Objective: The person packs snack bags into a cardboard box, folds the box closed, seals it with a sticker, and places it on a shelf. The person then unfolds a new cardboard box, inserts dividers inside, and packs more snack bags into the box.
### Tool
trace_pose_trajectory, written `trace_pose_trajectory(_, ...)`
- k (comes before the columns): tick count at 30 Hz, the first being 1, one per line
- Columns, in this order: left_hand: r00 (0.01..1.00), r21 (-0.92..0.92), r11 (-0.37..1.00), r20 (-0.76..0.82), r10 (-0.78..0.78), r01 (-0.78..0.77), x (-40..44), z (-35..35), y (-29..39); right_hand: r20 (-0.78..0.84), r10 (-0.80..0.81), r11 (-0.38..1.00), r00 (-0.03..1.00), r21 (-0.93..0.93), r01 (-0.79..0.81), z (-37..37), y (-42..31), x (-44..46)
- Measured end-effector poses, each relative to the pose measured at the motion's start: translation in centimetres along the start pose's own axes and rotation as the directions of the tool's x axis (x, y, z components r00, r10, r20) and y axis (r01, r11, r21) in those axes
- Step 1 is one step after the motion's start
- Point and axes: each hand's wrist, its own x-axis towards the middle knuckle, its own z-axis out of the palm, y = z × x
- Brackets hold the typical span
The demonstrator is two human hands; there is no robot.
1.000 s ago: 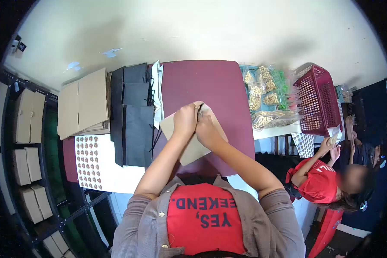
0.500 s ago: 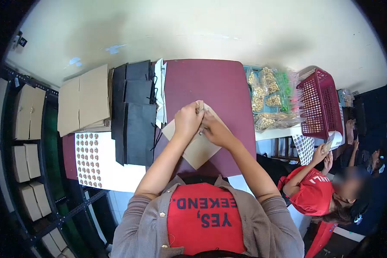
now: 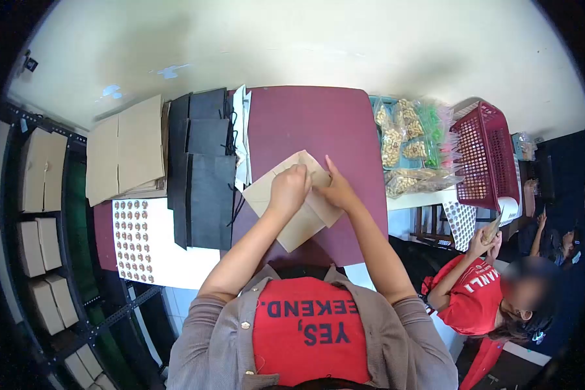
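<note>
A brown cardboard piece [image 3: 301, 229] lies at an angle on the maroon table [image 3: 309, 117] in front of me, with a fold or flap along its right side. My left hand [image 3: 290, 190] is closed in a fist on its upper part; what the fingers hold, if anything, is hidden. On the right edge of the cardboard rests my right hand [image 3: 337, 188], its fingers apart and one finger pointing up and away from me.
Black paper bags [image 3: 211, 188] and brown cardboard sheets [image 3: 127, 153] are stacked left, beside a sticker sheet [image 3: 133, 240]. Right are snack bags [image 3: 391, 146], a maroon basket [image 3: 484, 153] and a co-worker in a red shirt [image 3: 468, 292] holding a small packet.
My right hand has moved right, away from my left hand, and its fingers have spread. The cardboard now shows more of its upper face. The co-worker's hands have shifted slightly.
</note>
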Motion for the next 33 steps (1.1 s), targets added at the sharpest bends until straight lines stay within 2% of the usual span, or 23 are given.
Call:
trace_pose_trajectory(2, 0.994, 0.06, 0.992, 0.0, 0.114, -0.114, 0.0, 1.2, 0.3, -0.102, -0.051, 0.976, 0.993, -0.214, 0.028, 1.2, -0.4, 0.5)
trace_pose_trajectory(3, 0.995, 0.055, 0.995, 0.059, 0.076, -0.079, 0.1, 1.5, 0.5, -0.15, -0.086, 0.946, 0.985, -0.321, 0.034, 1.6, -0.4, 0.8)
trace_pose_trajectory(6, 0.99, 0.011, 0.993, 0.081, 0.118, -0.119, 0.2, 1.6, 0.2, -0.158, -0.147, 0.94, 0.976, -0.329, 0.088, 1.6, 1.1, 2.2)
trace_pose_trajectory(9, 0.99, 0.026, 0.99, 0.05, 0.134, -0.136, 0.4, 0.9, -0.9, 0.109, 0.044, 0.997, 0.993, -0.072, -0.036, -0.8, -3.2, -0.7)
trace_pose_trajectory(10, 0.99, 0.036, 0.989, 0.035, 0.14, -0.141, 0.4, 0.4, -1.6, 0.137, -0.062, 0.998, 0.989, 0.005, 0.062, -0.7, -1.5, 0.0)
trace_pose_trajectory(12, 0.996, 0.131, 0.99, 0.082, 0.035, -0.045, 0.3, -0.4, -3.2, 0.171, -0.277, 0.954, 0.946, 0.166, 0.249, -0.5, 1.4, 1.3)
trace_pose_trajectory(13, 0.995, 0.163, 0.987, 0.096, -0.005, -0.01, 0.1, -0.6, -3.7, 0.201, -0.19, 0.972, 0.961, 0.18, 0.155, -1.3, 1.5, 0.8)
trace_pose_trajectory(14, 0.993, 0.192, 0.981, 0.11, -0.048, 0.026, -0.2, -0.7, -4.3, 0.181, -0.165, 0.971, 0.97, 0.2, 0.128, -1.0, 2.1, 1.2)
trace_pose_trajectory(15, 0.973, 0.177, 0.983, 0.214, -0.084, 0.046, 0.1, -0.8, -4.7, 0.163, -0.135, 0.97, 0.977, 0.223, 0.097, -0.6, 2.2, 1.6)
trace_pose_trajectory(16, 0.967, 0.121, 0.988, 0.226, -0.12, 0.094, 0.3, -0.6, -4.9, 0.138, -0.109, 0.967, 0.984, 0.246, 0.072, -0.4, 2.4, 1.9)
trace_pose_trajectory(18, 0.949, 0.009, 0.982, 0.258, -0.183, 0.187, 0.6, -0.7, -4.9, 0.167, -0.081, 0.901, 0.983, 0.434, 0.001, -1.0, 1.1, 0.5)
trace_pose_trajectory(19, 0.961, 0.004, 0.984, 0.216, -0.174, 0.178, 0.7, -0.7, -4.7, 0.185, -0.071, 0.854, 0.98, 0.52, -0.036, -1.2, 0.2, -0.1)
trace_pose_trajectory(22, 0.959, -0.03, 0.985, 0.235, -0.159, 0.171, 1.1, -0.8, -4.6, 0.094, -0.116, 0.92, 0.989, 0.386, 0.071, 0.3, 1.5, 1.9)
trace_pose_trajectory(25, 0.984, -0.052, 0.994, 0.159, -0.082, 0.092, 1.0, -0.4, -5.3, -0.065, -0.025, 0.998, 0.998, -0.063, 0.021, 0.5, -0.9, 0.4)
trace_pose_trajectory(28, 0.998, -0.118, 0.993, 0.063, -0.021, 0.029, 0.6, -0.1, -5.4, -0.035, -0.057, 0.993, 0.998, 0.104, 0.061, 0.4, -0.5, 0.8)
trace_pose_trajectory(30, 1.0, -0.125, 0.992, 0.025, 0.015, -0.012, 0.7, -0.2, -5.2, -0.034, -0.063, 0.99, 0.997, 0.122, 0.066, 0.5, 0.4, 1.0)
trace_pose_trajectory(31, 0.998, -0.16, 0.987, 0.054, -0.015, 0.024, 0.6, -0.2, -5.1, -0.035, -0.069, 0.989, 0.997, 0.129, 0.073, 0.6, 0.9, 1.2)
trace_pose_trajectory(33, 0.999, -0.088, 0.995, 0.024, -0.047, 0.049, -0.2, -0.6, -4.8, -0.073, -0.07, 0.993, 0.995, 0.089, 0.077, 1.6, 2.3, 0.5)
